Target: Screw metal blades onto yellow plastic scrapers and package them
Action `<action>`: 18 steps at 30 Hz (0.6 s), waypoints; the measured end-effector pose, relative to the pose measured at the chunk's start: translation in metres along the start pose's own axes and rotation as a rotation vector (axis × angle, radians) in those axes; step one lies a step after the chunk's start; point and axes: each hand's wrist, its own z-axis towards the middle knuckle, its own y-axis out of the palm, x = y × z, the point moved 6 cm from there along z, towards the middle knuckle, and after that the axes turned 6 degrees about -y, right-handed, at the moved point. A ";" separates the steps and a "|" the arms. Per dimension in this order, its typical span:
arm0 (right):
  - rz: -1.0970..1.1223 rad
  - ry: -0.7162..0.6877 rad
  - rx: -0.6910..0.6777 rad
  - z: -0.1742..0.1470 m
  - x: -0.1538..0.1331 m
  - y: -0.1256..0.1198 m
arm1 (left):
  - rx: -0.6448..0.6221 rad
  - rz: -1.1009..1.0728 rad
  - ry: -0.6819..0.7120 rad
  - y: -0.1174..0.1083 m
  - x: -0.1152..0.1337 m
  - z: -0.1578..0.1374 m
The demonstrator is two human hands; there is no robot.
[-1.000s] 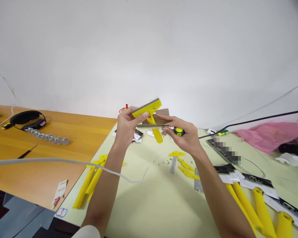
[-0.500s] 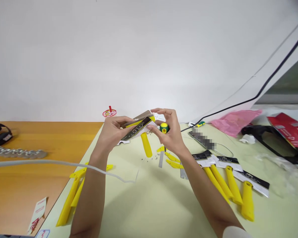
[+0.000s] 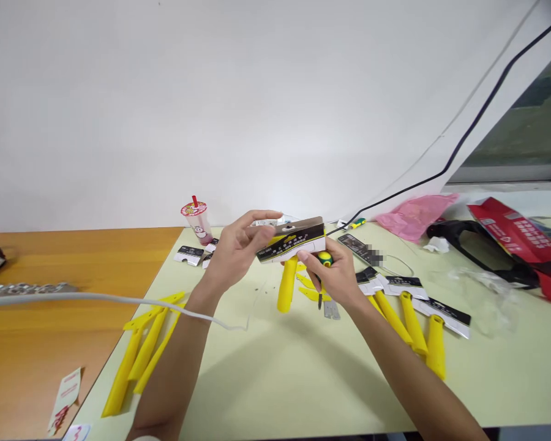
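Note:
Between my hands a black-and-white printed cardboard sleeve (image 3: 291,243) is folded around the head of a yellow-handled scraper; its yellow handle (image 3: 287,291) hangs down below the card. My left hand (image 3: 239,248) grips the sleeve's left end, thumb in front. My right hand (image 3: 335,269) pinches the lower right of the sleeve with the thumb and also keeps a green-and-yellow screwdriver (image 3: 325,259) tucked in the palm, tip down. Loose yellow plates (image 3: 310,294), grey metal blades (image 3: 331,310) and small screws lie on the table beneath.
Scrapers with sleeved heads (image 3: 411,321) lie at right, near a phone (image 3: 356,247). Bare yellow scrapers (image 3: 123,373) lie at left. A drink cup (image 3: 197,220), flat cards (image 3: 189,255), a pink bag (image 3: 413,217) and a red bag (image 3: 523,233) stand around. A white cable (image 3: 119,298) crosses the left foreground.
The sleeve has turned so its printed face is toward me and lies more level. Both hands have shifted right and lower. The view has shifted, showing more of the cup and flat cards.

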 end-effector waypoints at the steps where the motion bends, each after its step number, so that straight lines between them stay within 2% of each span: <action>1: -0.019 -0.015 0.044 -0.003 -0.002 -0.003 | -0.038 -0.010 0.018 0.003 0.001 -0.001; 4: -0.050 -0.023 0.136 -0.009 -0.001 -0.009 | -0.135 0.010 0.057 0.011 -0.001 -0.001; 7: -0.032 0.017 0.137 -0.013 0.006 -0.009 | -0.082 0.029 0.053 0.011 -0.012 0.005; 10: 0.052 0.060 0.057 -0.017 0.014 -0.005 | -0.001 0.009 0.030 0.007 -0.021 0.011; 13: 0.147 0.084 -0.122 -0.025 0.017 0.004 | 0.046 -0.042 0.022 0.002 -0.028 0.015; 15: 0.170 0.081 -0.224 -0.030 0.014 0.010 | 0.035 -0.085 0.023 0.000 -0.032 0.017; 18: 0.035 -0.055 -0.185 -0.031 0.001 0.009 | -0.044 -0.159 0.041 0.004 -0.038 0.023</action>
